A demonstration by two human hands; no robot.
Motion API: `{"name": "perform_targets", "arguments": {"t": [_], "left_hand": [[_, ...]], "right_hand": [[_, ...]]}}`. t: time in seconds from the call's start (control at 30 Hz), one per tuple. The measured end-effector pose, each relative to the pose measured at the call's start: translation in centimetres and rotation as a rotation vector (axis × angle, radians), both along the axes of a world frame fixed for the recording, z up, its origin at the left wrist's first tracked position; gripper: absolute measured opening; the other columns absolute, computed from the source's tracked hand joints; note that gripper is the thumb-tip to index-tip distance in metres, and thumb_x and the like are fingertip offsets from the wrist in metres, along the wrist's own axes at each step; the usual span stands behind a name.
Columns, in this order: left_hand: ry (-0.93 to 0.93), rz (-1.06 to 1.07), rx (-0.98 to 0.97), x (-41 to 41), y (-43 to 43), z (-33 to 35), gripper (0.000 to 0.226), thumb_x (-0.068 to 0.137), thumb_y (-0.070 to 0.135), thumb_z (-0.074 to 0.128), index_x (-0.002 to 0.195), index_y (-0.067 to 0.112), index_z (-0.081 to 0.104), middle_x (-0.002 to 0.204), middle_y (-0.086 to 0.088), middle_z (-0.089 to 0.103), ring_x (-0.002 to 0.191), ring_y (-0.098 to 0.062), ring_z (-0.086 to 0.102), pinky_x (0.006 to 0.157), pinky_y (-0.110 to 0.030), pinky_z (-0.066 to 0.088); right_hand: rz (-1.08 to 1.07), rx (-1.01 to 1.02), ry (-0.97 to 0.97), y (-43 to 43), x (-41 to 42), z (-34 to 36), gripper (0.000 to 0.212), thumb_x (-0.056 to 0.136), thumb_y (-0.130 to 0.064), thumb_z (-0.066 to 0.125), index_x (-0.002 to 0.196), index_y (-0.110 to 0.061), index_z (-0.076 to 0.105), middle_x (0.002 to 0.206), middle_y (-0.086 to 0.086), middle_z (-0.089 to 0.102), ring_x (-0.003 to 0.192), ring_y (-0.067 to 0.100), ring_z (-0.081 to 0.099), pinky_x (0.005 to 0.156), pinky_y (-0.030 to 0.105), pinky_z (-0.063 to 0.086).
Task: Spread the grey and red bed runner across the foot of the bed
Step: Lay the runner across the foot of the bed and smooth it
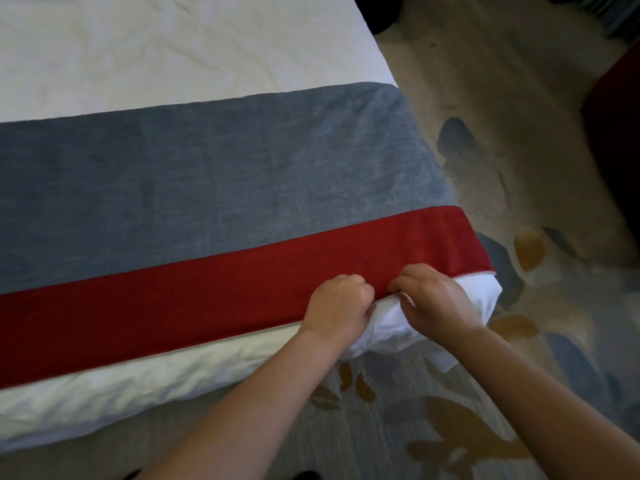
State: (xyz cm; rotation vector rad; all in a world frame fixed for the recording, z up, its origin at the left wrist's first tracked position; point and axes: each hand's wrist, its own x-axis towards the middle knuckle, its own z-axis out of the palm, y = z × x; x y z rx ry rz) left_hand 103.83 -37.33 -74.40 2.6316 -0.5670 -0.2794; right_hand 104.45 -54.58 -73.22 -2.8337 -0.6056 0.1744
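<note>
The bed runner (pixel 242 202) lies flat across the foot of the bed (pixel 156 46). Its grey part is on the far side. Its red part is on the near side, close to the bed's edge. The runner reaches the right side of the bed. On the left it runs out of the picture, so I cannot tell how that end lies.

Both hands are at the near edge of the red part, close to the right corner. The left hand (pixel 337 303) and the right hand (pixel 429 299) sit just beside each other. The grip of each hand is tight: the fingers are curled and pinch the red edge where it meets the white cover (pixel 391 327). I cannot tell if some white cover is caught in the grip too.

What could go wrong? If the hands pull too hard, the runner may slide toward the person and go crooked. If the white cover is caught, it may bunch up more at the corner, where it already looks puffy. A pull at this corner alone may make the other end wonky. The runner could even slip down to the carpet (pixel 485 116).
</note>
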Motion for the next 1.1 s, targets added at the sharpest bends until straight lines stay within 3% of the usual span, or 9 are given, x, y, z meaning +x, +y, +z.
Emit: {"name": "perform_targets", "arguments": {"t": [0.17,0.37,0.5,0.57,0.63,0.73,0.87,0.97,1.1], "left_hand": [[-0.039,-0.035,0.001,0.9,-2.7,-0.3,0.02,0.092,0.023,0.052,0.099,0.012,0.066,0.096,-0.003,0.059,0.093,-0.022,0.054,0.075,-0.036,0.045],[-0.105,-0.04,0.061,1.9,-7.7,0.2,0.016,0.088,0.004,0.049,0.082,0.008,0.063,0.086,-0.007,0.059,0.084,-0.027,0.056,0.062,-0.033,0.03],[-0.088,-0.066,0.067,1.3,-9.3,0.9,0.017,0.066,0.004,0.074,0.057,0.011,0.061,0.061,-0.004,0.059,0.058,-0.023,0.06,0.047,-0.028,0.038],[-0.094,-0.046,0.049,1.0,-9.1,0.5,0.022,0.059,0.006,0.079,0.053,0.014,0.06,0.056,0.0,0.056,0.051,-0.019,0.057,0.044,-0.025,0.042],[-0.069,-0.032,0.012,1.0,-8.3,0.1,0.016,0.064,0.004,0.076,0.058,0.013,0.064,0.06,-0.001,0.058,0.056,-0.02,0.058,0.047,-0.028,0.044],[-0.049,-0.036,0.005,1.8,-5.7,-0.1,0.013,0.085,0.009,0.057,0.082,0.011,0.069,0.08,-0.003,0.063,0.075,-0.022,0.059,0.064,-0.034,0.049],[-0.083,-0.006,0.017,5.2,0.2,1.6,0.027,0.094,0.03,0.045,0.101,0.014,0.066,0.099,-0.002,0.062,0.094,-0.023,0.057,0.078,-0.038,0.048],[-0.112,0.081,0.079,8.5,5.7,2.9,0.039,0.09,0.045,0.045,0.115,0.018,0.058,0.113,-0.002,0.059,0.106,-0.023,0.055,0.085,-0.037,0.048],[-0.109,0.224,0.12,12.1,14.2,4.0,0.046,0.092,0.049,0.04,0.121,0.016,0.055,0.125,-0.007,0.055,0.116,-0.026,0.05,0.091,-0.041,0.047]], "right_hand": [[-0.117,-0.191,-0.067,-4.3,0.5,-0.3,0.03,0.057,0.012,0.071,0.079,-0.007,0.071,0.073,0.009,0.063,0.067,0.03,0.06,0.053,0.039,0.053],[-0.108,-0.436,0.033,-6.7,2.3,-0.7,0.021,0.075,-0.008,0.066,0.089,-0.024,0.059,0.085,-0.006,0.056,0.078,0.013,0.054,0.068,0.028,0.05],[-0.07,-0.373,0.004,-7.1,1.8,-0.6,0.033,0.047,0.009,0.08,0.061,-0.012,0.058,0.058,0.003,0.053,0.05,0.02,0.053,0.043,0.033,0.049],[-0.064,-0.352,0.002,-7.2,1.7,-0.7,0.035,0.043,0.012,0.079,0.057,-0.011,0.056,0.054,0.003,0.052,0.046,0.021,0.051,0.04,0.033,0.047],[-0.077,-0.405,0.077,-6.9,1.9,-1.0,0.026,0.06,0.005,0.074,0.069,-0.014,0.059,0.066,0.001,0.055,0.059,0.018,0.054,0.053,0.032,0.051],[-0.037,-0.516,0.163,-7.0,2.8,-0.4,0.017,0.081,-0.01,0.059,0.092,-0.023,0.058,0.089,-0.007,0.055,0.082,0.012,0.054,0.074,0.026,0.049],[0.017,-0.569,0.255,-6.4,4.4,2.8,0.025,0.085,-0.017,0.053,0.106,-0.03,0.059,0.098,-0.01,0.055,0.093,0.011,0.054,0.075,0.027,0.05],[-0.028,-0.475,0.212,-3.3,6.4,5.4,0.037,0.087,-0.036,0.053,0.123,-0.028,0.056,0.113,-0.006,0.058,0.107,0.016,0.055,0.082,0.032,0.05],[-0.095,-0.276,0.162,5.7,10.5,6.5,0.047,0.09,-0.039,0.054,0.132,-0.018,0.052,0.127,0.003,0.058,0.116,0.023,0.054,0.094,0.034,0.046]]}}
